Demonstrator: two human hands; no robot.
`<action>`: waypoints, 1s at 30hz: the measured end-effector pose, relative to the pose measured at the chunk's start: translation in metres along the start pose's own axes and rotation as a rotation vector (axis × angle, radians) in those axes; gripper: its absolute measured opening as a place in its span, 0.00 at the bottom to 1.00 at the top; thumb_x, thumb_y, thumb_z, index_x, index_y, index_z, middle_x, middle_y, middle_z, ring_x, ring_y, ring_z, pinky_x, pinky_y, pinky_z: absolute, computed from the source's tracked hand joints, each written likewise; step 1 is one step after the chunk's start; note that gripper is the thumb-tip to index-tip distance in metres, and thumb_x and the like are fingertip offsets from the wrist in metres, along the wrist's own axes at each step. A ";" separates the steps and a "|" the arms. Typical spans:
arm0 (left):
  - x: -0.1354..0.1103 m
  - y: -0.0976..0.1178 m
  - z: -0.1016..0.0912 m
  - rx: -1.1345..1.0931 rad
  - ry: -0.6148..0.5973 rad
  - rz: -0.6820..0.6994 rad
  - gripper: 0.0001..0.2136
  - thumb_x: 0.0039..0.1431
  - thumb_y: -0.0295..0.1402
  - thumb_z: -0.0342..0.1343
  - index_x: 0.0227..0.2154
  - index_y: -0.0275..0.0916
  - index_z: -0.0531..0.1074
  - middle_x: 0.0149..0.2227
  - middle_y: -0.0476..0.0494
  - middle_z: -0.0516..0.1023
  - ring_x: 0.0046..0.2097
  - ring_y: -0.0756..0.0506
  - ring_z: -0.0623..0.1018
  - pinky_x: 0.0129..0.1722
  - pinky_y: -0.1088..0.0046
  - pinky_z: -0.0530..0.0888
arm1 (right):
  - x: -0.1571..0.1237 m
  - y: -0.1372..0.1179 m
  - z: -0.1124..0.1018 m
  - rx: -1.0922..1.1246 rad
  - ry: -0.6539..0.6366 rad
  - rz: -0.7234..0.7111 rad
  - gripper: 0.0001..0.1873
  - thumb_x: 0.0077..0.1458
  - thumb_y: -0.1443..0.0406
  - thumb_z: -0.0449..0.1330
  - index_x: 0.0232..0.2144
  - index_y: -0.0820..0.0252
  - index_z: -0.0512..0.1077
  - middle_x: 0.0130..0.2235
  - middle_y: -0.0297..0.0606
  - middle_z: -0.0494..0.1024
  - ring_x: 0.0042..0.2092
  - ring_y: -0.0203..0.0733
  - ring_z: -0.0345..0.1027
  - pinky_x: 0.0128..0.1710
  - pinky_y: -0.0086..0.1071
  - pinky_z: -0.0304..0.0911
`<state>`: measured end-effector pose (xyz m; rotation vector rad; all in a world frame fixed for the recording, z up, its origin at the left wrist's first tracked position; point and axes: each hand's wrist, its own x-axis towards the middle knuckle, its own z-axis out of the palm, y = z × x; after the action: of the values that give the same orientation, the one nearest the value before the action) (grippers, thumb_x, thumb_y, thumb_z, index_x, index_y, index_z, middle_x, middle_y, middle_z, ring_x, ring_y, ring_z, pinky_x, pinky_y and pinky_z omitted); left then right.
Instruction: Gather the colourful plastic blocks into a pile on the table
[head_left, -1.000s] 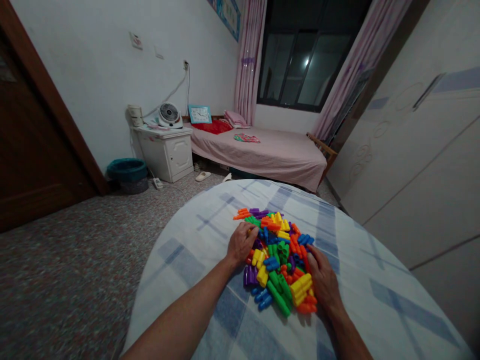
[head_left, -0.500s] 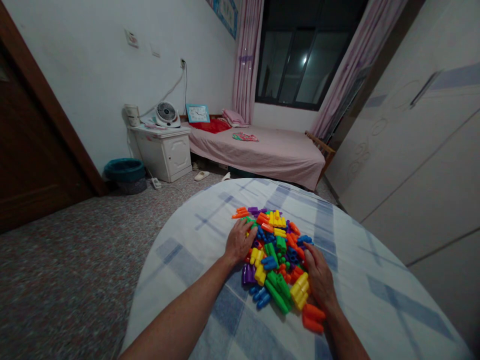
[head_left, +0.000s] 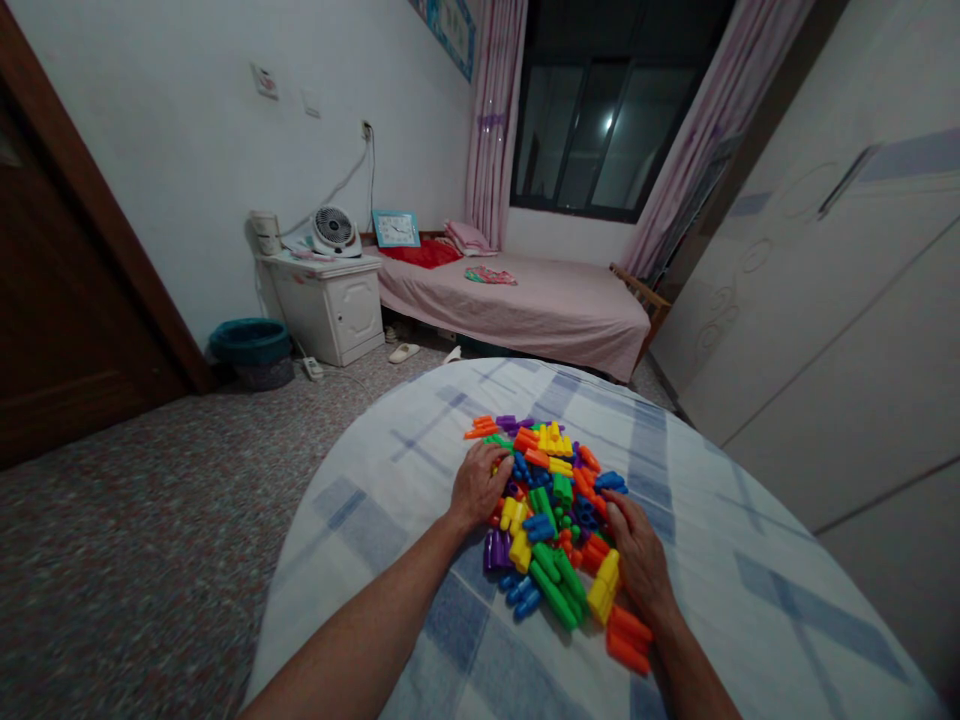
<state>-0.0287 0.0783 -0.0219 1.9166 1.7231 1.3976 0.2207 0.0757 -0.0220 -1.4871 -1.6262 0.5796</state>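
Note:
A heap of bright plastic building blocks (head_left: 555, 510), in orange, yellow, green, blue and purple, lies on a round table under a white cloth with blue checks (head_left: 420, 440). My left hand (head_left: 480, 485) rests on the heap's left side, fingers curled over the blocks. Along the right side lies my right hand (head_left: 637, 560), fingers bent against yellow and red pieces. Two orange blocks (head_left: 628, 638) sit beside my right wrist. Whether either hand grips a block is hidden.
Beyond the table stand a bed with a pink cover (head_left: 540, 300), a white bedside cabinet (head_left: 330, 300) with a small fan (head_left: 334, 230), and a dark bin (head_left: 251, 350). White wardrobe doors (head_left: 825, 300) line the right side. A brown door (head_left: 60, 300) is at the left.
My right hand has slid inward along the heap's right side, shifting yellow blocks and leaving two orange blocks by my wrist. My left hand has barely moved.

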 end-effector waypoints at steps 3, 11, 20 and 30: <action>0.000 0.000 0.000 -0.002 0.001 -0.006 0.14 0.62 0.37 0.45 0.39 0.40 0.75 0.44 0.43 0.76 0.50 0.44 0.71 0.57 0.60 0.65 | 0.000 0.001 0.000 -0.002 -0.012 -0.005 0.28 0.52 0.49 0.46 0.43 0.62 0.72 0.49 0.46 0.72 0.51 0.49 0.64 0.56 0.45 0.55; 0.000 0.000 0.000 0.001 0.004 -0.002 0.13 0.62 0.37 0.46 0.39 0.39 0.75 0.44 0.42 0.76 0.50 0.44 0.71 0.57 0.60 0.65 | 0.000 0.002 0.000 0.023 0.005 -0.036 0.25 0.53 0.49 0.48 0.40 0.59 0.73 0.49 0.45 0.73 0.51 0.48 0.64 0.56 0.44 0.54; 0.000 0.000 0.001 0.027 0.000 0.004 0.13 0.62 0.36 0.47 0.39 0.37 0.75 0.44 0.42 0.77 0.50 0.44 0.72 0.57 0.60 0.64 | 0.001 0.005 0.001 0.014 -0.012 -0.072 0.23 0.54 0.51 0.48 0.39 0.60 0.73 0.48 0.45 0.73 0.51 0.49 0.64 0.56 0.45 0.54; 0.000 0.002 0.000 0.029 0.006 -0.005 0.13 0.62 0.36 0.47 0.39 0.37 0.75 0.43 0.41 0.77 0.50 0.44 0.72 0.57 0.59 0.65 | 0.001 0.005 0.001 -0.009 -0.018 -0.066 0.24 0.54 0.51 0.47 0.40 0.61 0.73 0.49 0.46 0.72 0.51 0.49 0.64 0.56 0.44 0.54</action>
<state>-0.0275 0.0777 -0.0200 1.9239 1.7586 1.3858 0.2229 0.0775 -0.0264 -1.4321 -1.6872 0.5510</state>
